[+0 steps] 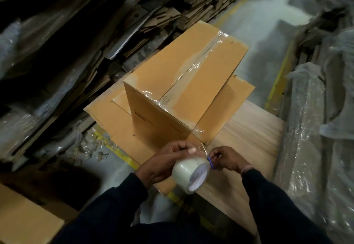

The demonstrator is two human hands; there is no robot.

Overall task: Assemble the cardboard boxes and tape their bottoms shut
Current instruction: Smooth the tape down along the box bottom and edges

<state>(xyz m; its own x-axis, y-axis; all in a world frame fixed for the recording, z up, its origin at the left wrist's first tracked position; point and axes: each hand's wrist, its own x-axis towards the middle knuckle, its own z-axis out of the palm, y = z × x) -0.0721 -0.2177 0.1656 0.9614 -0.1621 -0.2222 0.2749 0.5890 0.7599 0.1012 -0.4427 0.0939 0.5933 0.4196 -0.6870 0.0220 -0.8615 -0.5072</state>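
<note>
One strip of clear tape already runs along the seam of the upturned box [183, 82]. Just before the box, your left hand [172, 159] grips the tape roll [189, 172]; your right hand [224, 157] pinches a small blade (purple-handled). Keep the tape taut and cut close to the box wall.

Small dark print on cardboard box [183, 82] side and flap: blurred, unreadable.

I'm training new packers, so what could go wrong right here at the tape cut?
The right hand holds a thin blue-handled blade close to the left hand gripping the tape roll; a slip might nick its fingers. The stretched tape could pull and peel off the box.
</note>
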